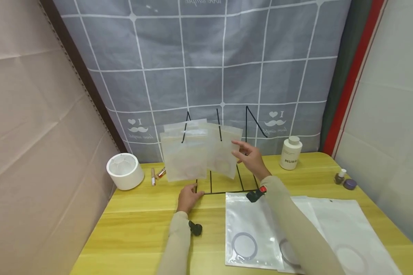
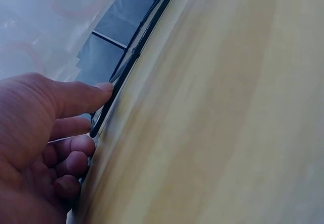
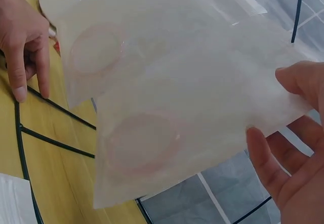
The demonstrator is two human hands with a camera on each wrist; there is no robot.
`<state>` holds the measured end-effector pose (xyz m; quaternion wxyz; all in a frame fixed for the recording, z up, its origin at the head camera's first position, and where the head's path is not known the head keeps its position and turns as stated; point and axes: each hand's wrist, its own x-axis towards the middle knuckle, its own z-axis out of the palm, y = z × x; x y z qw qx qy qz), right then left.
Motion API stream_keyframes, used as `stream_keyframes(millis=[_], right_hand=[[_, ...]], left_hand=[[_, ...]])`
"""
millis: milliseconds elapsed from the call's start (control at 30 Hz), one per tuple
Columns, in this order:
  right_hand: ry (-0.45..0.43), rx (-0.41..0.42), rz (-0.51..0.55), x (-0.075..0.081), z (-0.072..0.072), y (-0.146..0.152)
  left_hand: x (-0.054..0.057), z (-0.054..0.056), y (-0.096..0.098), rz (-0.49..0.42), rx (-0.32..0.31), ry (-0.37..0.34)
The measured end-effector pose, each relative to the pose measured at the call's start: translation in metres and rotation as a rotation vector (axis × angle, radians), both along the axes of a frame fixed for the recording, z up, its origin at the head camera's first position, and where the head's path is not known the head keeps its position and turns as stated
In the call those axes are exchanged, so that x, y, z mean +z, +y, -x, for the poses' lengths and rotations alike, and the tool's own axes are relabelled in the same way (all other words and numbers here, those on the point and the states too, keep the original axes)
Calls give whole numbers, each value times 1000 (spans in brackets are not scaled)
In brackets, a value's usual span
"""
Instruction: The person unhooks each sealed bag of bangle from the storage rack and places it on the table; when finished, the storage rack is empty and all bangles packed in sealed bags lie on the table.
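Note:
A black wire rack [image 1: 211, 183] stands on the table with upright prongs. Two groups of translucent zip bags [image 1: 184, 156] hang from its left and middle prongs. My left hand [image 1: 188, 198] holds the rack's front left corner, thumb on the wire [image 2: 132, 57] and fingers curled beneath. At the right edge of the middle hanging bag [image 3: 152, 133] is my right hand [image 1: 249, 157], its fingers loosely spread and its thumb apart from them. The fingertips touch or nearly touch that edge. The right prong [image 1: 246, 124] carries no bag.
Flat zip bags [image 1: 241, 214] with printed rings lie at the front right, partly under the right forearm. Around the rack are a white round container [image 1: 125, 175], lipstick tubes [image 1: 153, 177], a white bottle [image 1: 290, 154], a small dark bottle [image 1: 340, 176] and a purple lid [image 1: 350, 184].

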<state>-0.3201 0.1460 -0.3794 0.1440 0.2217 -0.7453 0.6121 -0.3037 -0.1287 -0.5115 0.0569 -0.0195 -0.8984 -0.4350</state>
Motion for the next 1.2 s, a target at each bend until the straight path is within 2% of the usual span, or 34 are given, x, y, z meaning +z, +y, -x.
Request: stream_keyframes(millis=[133,333,567,633,867,1033,1200], right_hand=[[30,-46,-49,12,-10,-4],[46,-102,-88,14,-17,-2],[135,-97,-135,21,-33,5],[171,-99,-159,21,-38,7],[299,-113,-234,9,-36,20],[408,-97,-269,16,-52,27],[476,-43,-259,26,-77,33]], left_hand=[[-1,1,1,-5,-8,-8],[-1,1,0,4,-10,0],[0,2,0,18,-1,-9],[0,3,-1,25,4,-19],[3,3,-2,17,5,-27],[3,2,-2,33,-3,-38],[4,4,-4,54,-9,-35]])
